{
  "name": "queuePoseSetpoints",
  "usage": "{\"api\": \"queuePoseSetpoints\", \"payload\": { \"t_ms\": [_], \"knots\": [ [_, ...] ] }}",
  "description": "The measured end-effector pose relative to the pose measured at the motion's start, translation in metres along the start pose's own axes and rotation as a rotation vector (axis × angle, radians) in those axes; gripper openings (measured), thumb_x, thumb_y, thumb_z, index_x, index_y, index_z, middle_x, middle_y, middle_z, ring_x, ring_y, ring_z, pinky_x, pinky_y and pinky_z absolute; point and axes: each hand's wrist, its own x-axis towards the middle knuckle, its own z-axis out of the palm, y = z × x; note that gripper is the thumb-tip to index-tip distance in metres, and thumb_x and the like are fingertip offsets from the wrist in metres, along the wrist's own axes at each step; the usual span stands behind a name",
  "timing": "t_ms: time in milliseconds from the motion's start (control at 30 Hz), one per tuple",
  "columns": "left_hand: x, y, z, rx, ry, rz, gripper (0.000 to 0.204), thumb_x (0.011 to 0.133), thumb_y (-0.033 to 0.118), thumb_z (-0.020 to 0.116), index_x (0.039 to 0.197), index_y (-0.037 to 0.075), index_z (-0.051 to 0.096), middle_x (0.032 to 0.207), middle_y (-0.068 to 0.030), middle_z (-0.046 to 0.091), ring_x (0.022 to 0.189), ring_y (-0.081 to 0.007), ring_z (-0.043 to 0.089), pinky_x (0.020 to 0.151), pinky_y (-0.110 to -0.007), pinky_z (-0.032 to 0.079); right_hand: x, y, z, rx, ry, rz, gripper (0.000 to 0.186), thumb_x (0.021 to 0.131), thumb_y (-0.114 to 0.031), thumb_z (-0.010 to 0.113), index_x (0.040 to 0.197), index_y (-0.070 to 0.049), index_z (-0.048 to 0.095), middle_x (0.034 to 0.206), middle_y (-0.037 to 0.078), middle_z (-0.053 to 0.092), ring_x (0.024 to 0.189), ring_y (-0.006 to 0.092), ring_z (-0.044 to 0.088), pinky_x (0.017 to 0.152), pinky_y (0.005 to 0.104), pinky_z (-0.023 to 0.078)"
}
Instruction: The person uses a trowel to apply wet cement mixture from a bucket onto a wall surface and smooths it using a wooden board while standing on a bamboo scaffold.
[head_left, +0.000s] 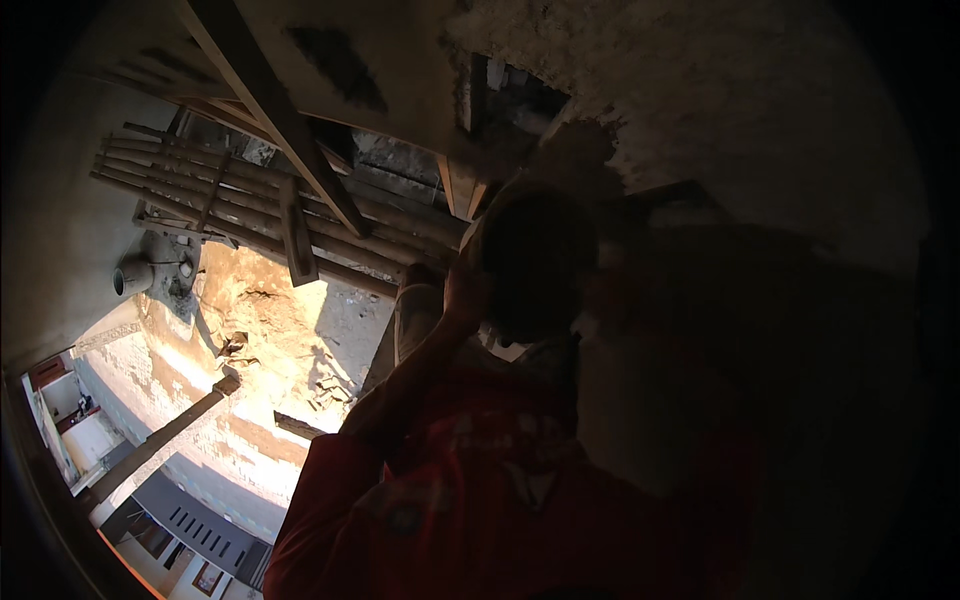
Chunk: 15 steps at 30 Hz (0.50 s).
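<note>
A dark round bucket (540, 262) is held in front of my chest, its wide mouth facing up toward me. Deep shadow hides whatever is inside. My left hand (467, 296) is closed on the bucket's left side, with the forearm rising from the red sleeve. On the opposite side my right hand (603, 292) shows only faintly against the bucket, and its fingers are hard to make out in the dark. Just beyond the bucket is a rough plastered wall (720, 110) with a darker, damp-looking patch.
Left of me runs a platform of long poles (250, 195), crossed by a slanting timber beam (275, 115). Sunlit ground with debris (265, 310) lies far below. A grey bucket (132, 277) lies by the left wall, and a wooden post (160, 440) stands lower left.
</note>
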Motion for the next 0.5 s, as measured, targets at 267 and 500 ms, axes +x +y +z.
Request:
{"api": "queuePoseSetpoints", "payload": {
  "t_ms": [267, 500],
  "knots": [
    [0.006, 0.030, 0.005, 0.075, -0.028, -0.053, 0.048, 0.077, 0.011, 0.056, 0.122, -0.004, 0.049, 0.102, -0.0157, 0.063, 0.085, -0.0220, 0.062, 0.075, -0.035, 0.049, -0.036, 0.063, 0.074, -0.158, 0.467, -0.420, 0.033, 0.088, -0.020, 0.055, 0.118, -0.008, 0.055, 0.118, 0.013, 0.056, 0.107, 0.0282, 0.055, 0.087, 0.0404, 0.046],
    [0.015, -0.006, -0.012, 0.406, 0.037, 0.048, 0.042, 0.074, 0.013, 0.062, 0.111, -0.004, 0.052, 0.093, -0.0175, 0.063, 0.082, -0.0226, 0.064, 0.070, -0.036, 0.050, -0.048, 0.021, -0.012, 0.323, 0.364, -0.155, 0.041, 0.083, -0.015, 0.062, 0.121, -0.004, 0.052, 0.113, 0.013, 0.057, 0.102, 0.0252, 0.056, 0.084, 0.0376, 0.048]
  ]
}}
